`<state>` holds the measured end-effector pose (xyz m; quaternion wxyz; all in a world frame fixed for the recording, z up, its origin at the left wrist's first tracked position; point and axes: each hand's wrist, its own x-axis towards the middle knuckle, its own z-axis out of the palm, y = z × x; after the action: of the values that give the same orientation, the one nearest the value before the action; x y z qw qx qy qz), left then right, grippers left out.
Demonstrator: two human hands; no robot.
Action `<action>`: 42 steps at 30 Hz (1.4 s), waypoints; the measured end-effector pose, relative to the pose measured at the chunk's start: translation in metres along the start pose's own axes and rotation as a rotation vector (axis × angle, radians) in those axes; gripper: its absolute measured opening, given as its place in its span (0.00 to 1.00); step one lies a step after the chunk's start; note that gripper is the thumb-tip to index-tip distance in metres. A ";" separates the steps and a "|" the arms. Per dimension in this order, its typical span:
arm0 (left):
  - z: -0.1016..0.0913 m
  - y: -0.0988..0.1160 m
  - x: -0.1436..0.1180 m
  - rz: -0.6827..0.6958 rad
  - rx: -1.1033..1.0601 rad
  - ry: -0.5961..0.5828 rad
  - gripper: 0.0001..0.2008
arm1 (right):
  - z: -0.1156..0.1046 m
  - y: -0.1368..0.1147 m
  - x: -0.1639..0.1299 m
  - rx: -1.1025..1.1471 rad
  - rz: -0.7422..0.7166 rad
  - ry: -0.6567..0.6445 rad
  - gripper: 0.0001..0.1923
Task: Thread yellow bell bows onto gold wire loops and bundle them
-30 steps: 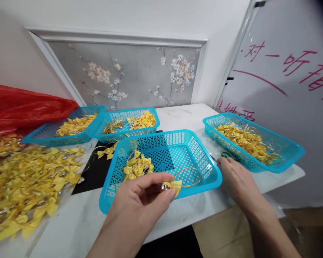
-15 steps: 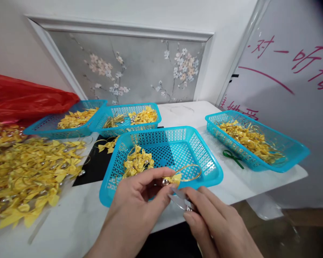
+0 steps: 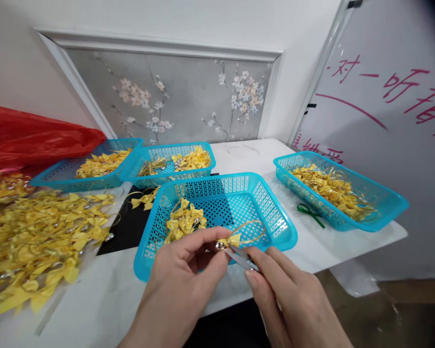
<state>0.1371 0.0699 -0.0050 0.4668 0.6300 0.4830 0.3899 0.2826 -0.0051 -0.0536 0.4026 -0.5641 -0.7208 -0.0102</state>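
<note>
Between the thumb and fingers of my left hand (image 3: 188,270) is a yellow ribbon bow (image 3: 235,239). A small shiny bell (image 3: 220,245) sits on the bow, and a loop of gold cord (image 3: 263,231) sticks out to the right. My right hand (image 3: 290,290) is closed around small scissors (image 3: 243,260), their handles mostly hidden by the fingers. The blade tips are up against the underside of the bow, by the bell. Both hands are over the front edge of a blue basket (image 3: 288,232), which holds a small heap of yellow bows (image 3: 184,220) on its left side.
A large pile of yellow bows (image 3: 39,241) covers the table's left. Two blue baskets (image 3: 130,181) with bows stand behind, near a red plastic bag (image 3: 39,137). At the right are another filled blue basket (image 3: 387,220), a green ribbon (image 3: 311,215) and a whiteboard (image 3: 377,174).
The scissors have moved slightly up and left, and their blades have come closer together at the bow. My left hand keeps its hold on the bow.
</note>
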 end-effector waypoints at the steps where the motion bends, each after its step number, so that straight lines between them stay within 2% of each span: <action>1: 0.000 0.001 0.000 -0.005 0.002 0.002 0.09 | 0.000 0.000 0.000 0.014 0.006 -0.003 0.15; 9: 0.001 0.008 -0.001 -0.026 0.029 0.028 0.08 | 0.001 -0.001 -0.001 0.083 0.065 -0.014 0.16; 20: 0.000 -0.002 -0.001 -0.058 -0.061 -0.031 0.08 | 0.001 -0.002 0.000 0.053 0.024 0.053 0.16; 35: 0.004 0.004 -0.004 0.006 0.040 -0.028 0.07 | -0.001 0.002 -0.004 0.070 0.039 0.012 0.15; 38: 0.008 0.006 -0.002 -0.014 0.021 -0.091 0.07 | -0.008 0.004 -0.006 0.141 0.074 0.003 0.15; 42: 0.020 0.011 -0.002 -0.069 -0.057 -0.326 0.06 | -0.023 0.006 -0.022 0.290 0.206 0.046 0.14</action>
<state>0.1583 0.0630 0.0004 0.5696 0.6545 0.4108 0.2799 0.3011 -0.0315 -0.0536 0.4950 -0.5708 -0.6436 0.1223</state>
